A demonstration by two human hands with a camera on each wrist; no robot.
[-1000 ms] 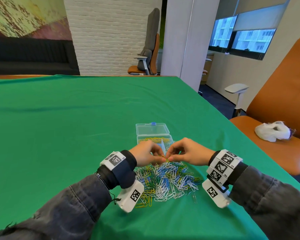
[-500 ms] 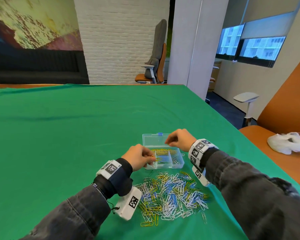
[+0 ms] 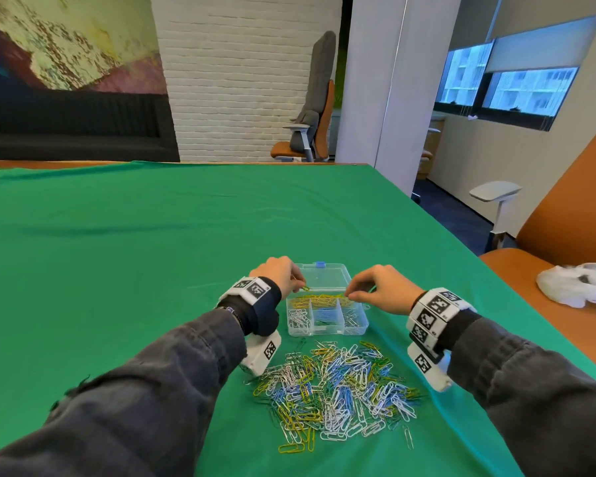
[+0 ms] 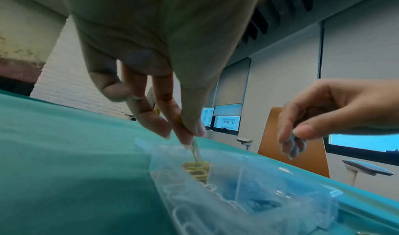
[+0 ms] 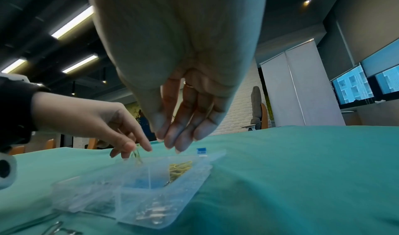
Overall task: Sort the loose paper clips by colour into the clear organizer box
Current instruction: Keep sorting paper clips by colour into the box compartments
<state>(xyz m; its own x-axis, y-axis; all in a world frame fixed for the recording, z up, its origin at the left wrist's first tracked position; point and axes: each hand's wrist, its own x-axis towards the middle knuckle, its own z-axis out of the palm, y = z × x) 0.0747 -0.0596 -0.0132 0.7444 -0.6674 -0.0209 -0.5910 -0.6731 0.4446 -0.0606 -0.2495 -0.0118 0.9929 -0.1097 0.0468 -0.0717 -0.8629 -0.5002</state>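
The clear organizer box [image 3: 327, 333] stands open on the green cloth, its lid [image 3: 324, 277] folded back. Its far compartment holds yellow clips [image 3: 320, 300]; the front ones hold white and blue clips. My left hand [image 3: 298, 285] pinches a yellow clip [image 3: 305, 288] over the box's far left corner; in the left wrist view the yellow clip [image 4: 196, 151] dangles from the fingertips above the yellow ones. My right hand [image 3: 351, 296] hovers at the far right of the box, fingers [image 5: 179, 136] pointing straight down, nothing visible between them. The loose mixed clip pile [image 3: 334, 383] lies in front of the box.
The green cloth [image 3: 117, 270] stretches far left and back. The table's right edge runs close to my right arm; beyond it stands an orange chair [image 3: 565, 235] with a crumpled white bag [image 3: 578, 284] on its seat. A white pillar [image 3: 375, 98] rises behind the table.
Both hands lifted from the pile to the box. The left hand carried a yellow clip to the far left corner; the right hand shifted from the lid to the box's right side.
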